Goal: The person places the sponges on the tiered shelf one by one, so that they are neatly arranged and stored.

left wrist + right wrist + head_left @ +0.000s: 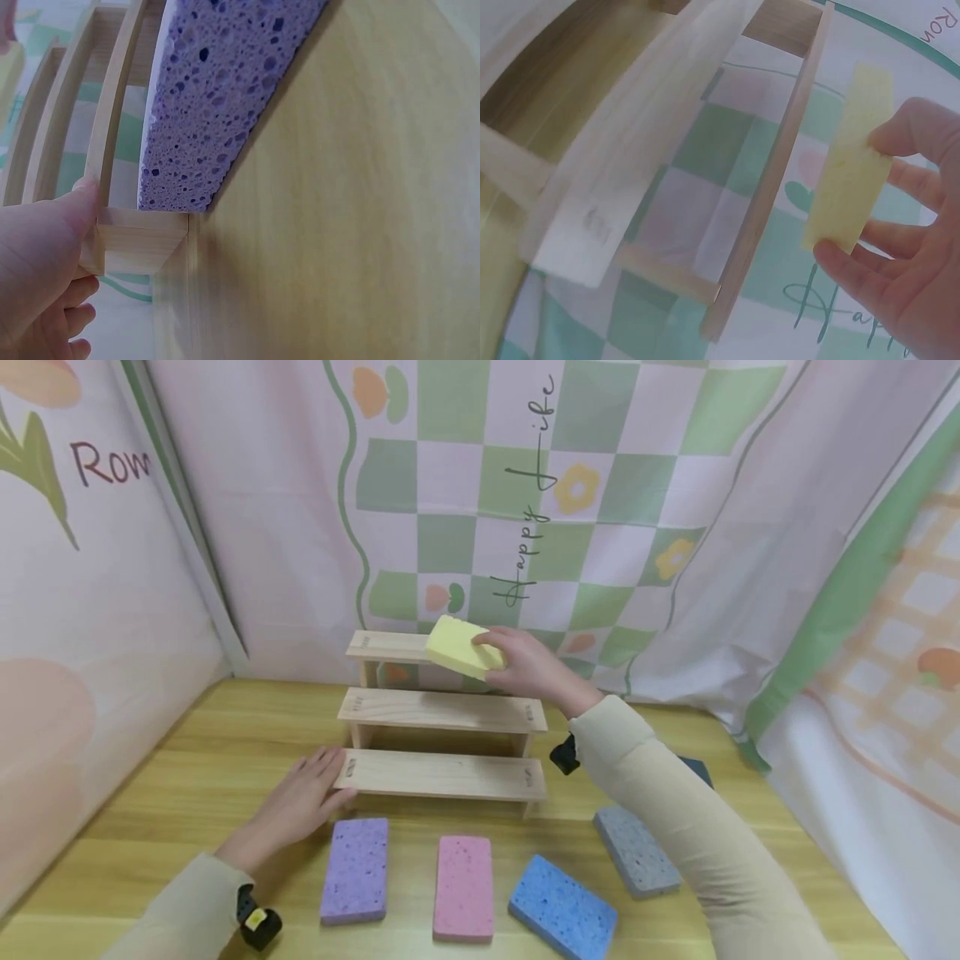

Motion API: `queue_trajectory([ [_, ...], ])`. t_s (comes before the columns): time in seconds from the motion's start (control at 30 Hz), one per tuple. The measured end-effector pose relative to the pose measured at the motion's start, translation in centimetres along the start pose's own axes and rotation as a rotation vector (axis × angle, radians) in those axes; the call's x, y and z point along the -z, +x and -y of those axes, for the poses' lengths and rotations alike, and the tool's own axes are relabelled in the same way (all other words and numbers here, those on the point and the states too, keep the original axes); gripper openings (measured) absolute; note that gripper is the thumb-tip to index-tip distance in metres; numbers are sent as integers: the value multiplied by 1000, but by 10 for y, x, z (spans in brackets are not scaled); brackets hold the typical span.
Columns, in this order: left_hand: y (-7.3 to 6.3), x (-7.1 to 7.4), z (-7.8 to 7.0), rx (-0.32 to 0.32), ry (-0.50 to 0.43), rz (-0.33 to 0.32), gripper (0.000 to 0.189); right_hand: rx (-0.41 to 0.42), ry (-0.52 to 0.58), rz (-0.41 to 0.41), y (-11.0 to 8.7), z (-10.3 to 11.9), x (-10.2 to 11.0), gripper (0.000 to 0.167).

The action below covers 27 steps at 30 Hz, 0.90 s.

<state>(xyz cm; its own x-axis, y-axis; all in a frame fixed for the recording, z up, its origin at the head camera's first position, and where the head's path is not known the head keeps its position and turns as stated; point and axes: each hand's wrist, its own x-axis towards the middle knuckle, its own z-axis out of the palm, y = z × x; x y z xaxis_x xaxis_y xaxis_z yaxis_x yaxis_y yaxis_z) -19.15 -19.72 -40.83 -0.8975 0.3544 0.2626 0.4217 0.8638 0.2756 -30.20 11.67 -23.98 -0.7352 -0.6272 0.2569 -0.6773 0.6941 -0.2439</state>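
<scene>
A three-tier wooden step rack [442, 774] stands at the centre of the table. My left hand [303, 797] holds the left end of its lowest board, the thumb [82, 202] at the front edge and the other fingers round the end. Over the top board [386, 646], my right hand [528, 667] pinches a pale yellow sponge [461, 647]. The right wrist view shows this sponge [851, 165] edge-on between thumb and fingers, apart from the top board's edge. Just in front of the rack lies a purple sponge [356, 870], seen close up in the left wrist view.
To the right of the purple sponge lie a pink sponge [462, 889], a blue sponge [564, 906] and a grey sponge [636, 852]. A dark item [697, 770] shows partly behind the right sleeve. A printed curtain [517, 485] hangs behind the rack.
</scene>
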Motion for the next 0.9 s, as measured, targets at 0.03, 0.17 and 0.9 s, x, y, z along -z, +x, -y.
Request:
queue_trajectory([
  [0.03,0,0,0,-1,1,-2,63,3,-6,4,3,1,-1,52],
  [0.17,-1,3,-2,-4,6,-7,63,25,-29,20,12,5,-3,51],
  [0.9,-1,1,-1,15,9,14,64,47,-58,95,52,15,-23,51],
])
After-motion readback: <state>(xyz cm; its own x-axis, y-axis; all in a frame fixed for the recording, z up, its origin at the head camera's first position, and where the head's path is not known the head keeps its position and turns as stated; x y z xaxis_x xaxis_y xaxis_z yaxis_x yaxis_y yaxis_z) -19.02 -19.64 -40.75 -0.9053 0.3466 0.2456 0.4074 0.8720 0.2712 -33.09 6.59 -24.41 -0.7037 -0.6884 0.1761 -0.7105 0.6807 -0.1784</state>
